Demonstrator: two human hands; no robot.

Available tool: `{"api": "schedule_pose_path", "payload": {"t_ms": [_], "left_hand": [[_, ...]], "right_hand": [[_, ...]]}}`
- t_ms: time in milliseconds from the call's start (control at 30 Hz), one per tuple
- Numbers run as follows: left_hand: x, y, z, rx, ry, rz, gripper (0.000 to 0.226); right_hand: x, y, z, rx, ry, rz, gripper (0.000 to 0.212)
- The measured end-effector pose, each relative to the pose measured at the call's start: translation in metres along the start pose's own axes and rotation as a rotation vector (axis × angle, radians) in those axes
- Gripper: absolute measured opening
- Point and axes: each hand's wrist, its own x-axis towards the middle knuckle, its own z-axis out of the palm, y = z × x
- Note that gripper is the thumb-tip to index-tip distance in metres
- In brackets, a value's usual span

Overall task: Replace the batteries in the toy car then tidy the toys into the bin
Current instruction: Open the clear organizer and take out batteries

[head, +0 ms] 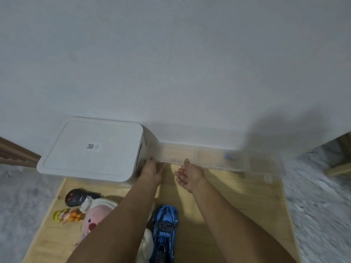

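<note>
A shiny blue toy car lies on the wooden table between my forearms, nose pointing away. A white lidded bin stands at the back left against the wall. My left hand reaches to the near left corner of a clear plastic compartment box beside the bin and touches its edge. My right hand hovers just before the box, palm turned inward, fingers apart, empty. A black remote control, a pink plush toy and a small yellow-orange figure lie at the left.
The clear box has three compartments along the white wall; something small and blue shows in the middle one. A small clear piece lies near the table's right back corner. Grey speckled floor surrounds the table. Wooden furniture stands at the right.
</note>
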Motion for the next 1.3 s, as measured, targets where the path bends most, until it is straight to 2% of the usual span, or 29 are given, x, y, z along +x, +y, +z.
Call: {"api": "schedule_pose_path", "payload": {"t_ms": [233,333,433,500,533,600,667,733,833,900,967,1133,1300], "left_hand": [[-0.014,-0.002,-0.002,-0.019,-0.057,0.026,0.030],[-0.019,-0.002,-0.008,0.088,-0.090,0.060,0.031],[-0.023,-0.005,-0.015,0.472,0.013,0.214,0.024],[-0.024,-0.009,-0.021,0.755,0.075,0.403,0.026],[-0.026,-0.011,-0.024,0.896,0.055,0.525,0.032],[-0.029,-0.016,-0.029,1.220,0.007,0.751,0.046],[-0.030,-0.020,-0.032,1.466,-0.008,0.864,0.061],[-0.031,-0.021,-0.034,1.620,-0.020,0.855,0.068],[-0.032,-0.019,-0.037,1.801,-0.050,0.776,0.074],[-0.033,-0.017,-0.038,1.882,-0.063,0.740,0.077],[-0.033,-0.015,-0.038,1.930,-0.086,0.716,0.078],[-0.025,-0.013,-0.044,1.871,-0.116,0.678,0.078],[-0.020,-0.012,-0.044,1.852,-0.146,0.640,0.083]], "right_hand": [[-0.009,-0.005,0.004,0.005,0.044,-0.068,0.034],[-0.012,-0.012,0.004,0.012,0.042,-0.109,0.033],[-0.015,-0.017,0.002,0.014,0.047,-0.162,0.025],[-0.015,-0.019,-0.001,-0.009,0.044,-0.208,0.010],[-0.017,-0.019,-0.001,-0.026,0.036,-0.239,0.006],[-0.017,-0.016,-0.002,-0.070,0.037,-0.307,0.015],[-0.014,-0.012,-0.001,-0.147,0.070,-0.389,0.015],[-0.009,-0.009,-0.001,-0.310,0.144,-0.535,0.024],[-0.001,-0.006,0.000,-0.679,0.205,-0.776,0.047],[0.002,-0.005,0.003,-0.853,0.170,-0.847,0.037],[0.004,-0.005,0.007,-1.030,0.137,-0.872,0.022],[0.011,-0.014,0.019,-1.424,0.034,-0.882,0.041],[0.013,-0.023,0.030,-1.583,-0.079,-0.733,0.035]]}}
